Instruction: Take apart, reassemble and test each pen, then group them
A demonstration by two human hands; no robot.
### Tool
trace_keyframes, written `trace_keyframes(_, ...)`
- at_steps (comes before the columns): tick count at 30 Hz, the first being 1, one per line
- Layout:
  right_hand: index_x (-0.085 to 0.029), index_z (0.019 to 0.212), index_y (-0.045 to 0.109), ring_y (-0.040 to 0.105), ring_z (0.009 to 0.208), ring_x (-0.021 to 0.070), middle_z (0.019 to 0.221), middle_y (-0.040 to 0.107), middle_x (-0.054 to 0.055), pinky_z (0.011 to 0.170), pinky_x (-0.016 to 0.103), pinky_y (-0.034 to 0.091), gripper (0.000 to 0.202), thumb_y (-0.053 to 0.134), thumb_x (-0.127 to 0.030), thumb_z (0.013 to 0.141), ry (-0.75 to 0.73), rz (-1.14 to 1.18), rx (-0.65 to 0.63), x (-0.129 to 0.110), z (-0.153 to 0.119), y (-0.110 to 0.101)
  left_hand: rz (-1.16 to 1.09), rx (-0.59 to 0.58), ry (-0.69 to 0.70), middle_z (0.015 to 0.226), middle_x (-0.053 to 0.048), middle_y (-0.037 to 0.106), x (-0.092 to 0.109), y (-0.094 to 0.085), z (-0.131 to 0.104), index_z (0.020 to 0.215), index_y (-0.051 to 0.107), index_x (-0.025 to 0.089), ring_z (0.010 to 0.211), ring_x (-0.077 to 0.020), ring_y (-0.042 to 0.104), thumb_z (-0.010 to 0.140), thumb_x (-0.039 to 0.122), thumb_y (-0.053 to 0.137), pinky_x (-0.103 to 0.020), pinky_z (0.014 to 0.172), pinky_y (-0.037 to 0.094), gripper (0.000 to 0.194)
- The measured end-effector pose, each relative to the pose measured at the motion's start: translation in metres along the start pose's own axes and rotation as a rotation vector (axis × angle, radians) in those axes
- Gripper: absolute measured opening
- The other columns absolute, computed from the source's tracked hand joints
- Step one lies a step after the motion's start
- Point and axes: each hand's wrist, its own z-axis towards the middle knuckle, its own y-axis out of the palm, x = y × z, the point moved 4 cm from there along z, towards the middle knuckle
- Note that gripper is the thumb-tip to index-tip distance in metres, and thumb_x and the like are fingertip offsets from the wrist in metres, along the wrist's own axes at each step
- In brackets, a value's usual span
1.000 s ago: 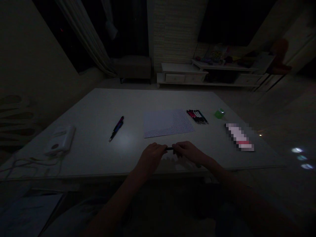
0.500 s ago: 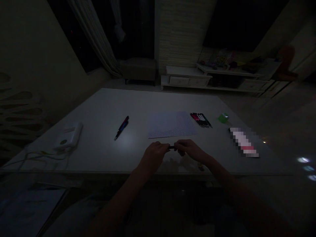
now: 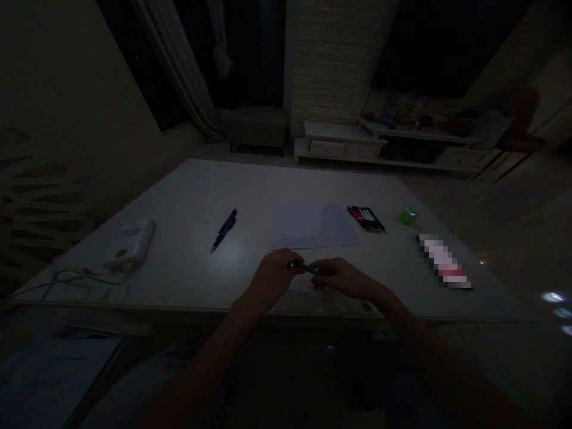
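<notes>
Between my two hands, above the near part of the white table, a dark pen [image 3: 308, 269] is held, tilted slightly down to the right. The fingers of my left hand [image 3: 277, 271] pinch its left end. At its right end, the fingers of my right hand [image 3: 338, 276] close on it. Just beyond my hands lies a sheet of paper [image 3: 308, 226] with dense writing along its right and near sides. Several pens [image 3: 366, 219] lie side by side to the right of the sheet. Two more pens [image 3: 223, 230] rest together on the left.
On the white table [image 3: 179, 196], a white box [image 3: 130, 243] with cables sits at the left. A green-based container [image 3: 407, 216] and a pixelated flat object [image 3: 444, 261] are at the right. A bench [image 3: 257, 128] and a low cabinet [image 3: 339, 149] stand behind the table.
The pen between my hands has turned from nearly level to slanting down rightward, and more of it shows. My left hand has shifted slightly up and left. The camera view has shifted slightly.
</notes>
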Motion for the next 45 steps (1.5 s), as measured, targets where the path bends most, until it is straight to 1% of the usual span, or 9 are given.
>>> trace_keyframes(4,-0.016,0.092,0.056,0.057,0.064,0.0134,0.078,0.063,0.004,0.060,0.026,0.043,0.020,0.055,-0.029,0.076,-0.028,0.232,0.121,-0.008,0.010,0.000,0.012,0.140,-0.052,0.090,-0.001,0.064,0.005,-0.004,0.004,0.110,0.055,0.023,0.067,-0.0111,0.058,0.079,0.022,0.060,-0.026,0.064,0.049,0.032)
trace_keyframes(8,-0.020,0.071,0.045,0.048,0.056,0.0135,0.063,0.051,0.001,0.052,0.027,0.037,0.030,0.048,-0.050,0.074,0.035,0.624,0.337,-0.008,0.013,-0.029,0.039,0.229,-0.087,0.088,-0.001,0.063,0.005,-0.016,0.009,0.112,0.052,0.022,0.066,-0.0107,0.058,0.083,0.019,0.053,-0.026,0.064,0.048,0.030)
trace_keyframes(11,-0.022,0.058,0.032,0.046,0.059,0.0165,0.058,0.044,0.002,0.054,0.030,0.037,0.048,0.032,-0.068,0.073,0.016,0.830,0.304,-0.012,0.008,-0.048,0.096,0.194,-0.096,0.085,-0.002,0.064,0.003,-0.014,0.009,0.106,0.055,0.020,0.065,-0.0116,0.058,0.083,0.015,0.049,-0.026,0.064,0.048,0.024)
trace_keyframes(14,-0.022,0.054,0.024,0.042,0.059,0.0172,0.055,0.038,0.002,0.053,0.031,0.035,0.052,0.030,-0.070,0.073,-0.077,0.933,0.316,-0.014,0.002,-0.063,0.187,0.131,-0.090,0.086,-0.003,0.065,0.001,-0.005,0.006,0.096,0.059,0.019,0.067,-0.0131,0.059,0.083,0.014,0.048,-0.028,0.066,0.049,0.018)
trace_keyframes(22,-0.023,0.060,0.037,0.034,0.054,0.0162,0.056,0.036,0.000,0.050,0.030,0.030,0.042,0.030,-0.061,0.079,-0.227,1.120,0.446,-0.012,-0.001,-0.076,0.380,-0.107,-0.078,0.089,-0.006,0.065,-0.004,0.020,-0.007,0.095,0.061,0.019,0.079,-0.0178,0.061,0.084,0.015,0.047,-0.031,0.070,0.048,0.018)
trace_keyframes(29,-0.023,0.062,0.039,0.035,0.052,0.0143,0.056,0.038,-0.001,0.047,0.029,0.029,0.042,0.034,-0.061,0.078,-0.232,1.303,0.462,-0.018,0.006,-0.076,0.495,-0.171,-0.003,0.115,-0.010,0.057,-0.003,0.034,-0.011,0.115,0.053,0.018,0.104,-0.0236,0.053,0.083,0.016,0.051,-0.039,0.082,0.046,0.032)
trace_keyframes(34,-0.022,0.062,0.038,0.036,0.050,0.0123,0.057,0.041,-0.002,0.046,0.027,0.031,0.039,0.044,-0.058,0.075,-0.296,1.507,0.309,-0.027,0.018,-0.070,0.611,-0.201,-0.006,0.141,-0.009,0.035,-0.013,0.045,-0.018,0.130,0.039,0.020,0.129,-0.0265,0.031,0.086,0.029,0.050,-0.045,0.099,0.034,0.047)
trace_keyframes(38,-0.022,0.062,0.038,0.036,0.049,0.0114,0.056,0.040,-0.003,0.044,0.026,0.029,0.037,0.047,-0.056,0.074,-0.317,1.563,0.284,-0.030,0.027,-0.067,0.678,-0.236,-0.044,0.144,-0.010,0.030,-0.025,0.050,-0.023,0.133,0.035,0.021,0.132,-0.0297,0.025,0.086,0.040,0.048,-0.051,0.103,0.027,0.053)
trace_keyframes(45,-0.021,0.066,0.043,0.034,0.049,0.0110,0.057,0.039,-0.003,0.044,0.025,0.028,0.033,0.047,-0.053,0.073,-0.335,1.552,0.269,-0.032,0.041,-0.061,0.671,-0.283,-0.063,0.140,-0.013,0.037,-0.033,0.052,-0.027,0.132,0.037,0.020,0.128,-0.0310,0.032,0.085,0.043,0.048,-0.053,0.099,0.031,0.053)
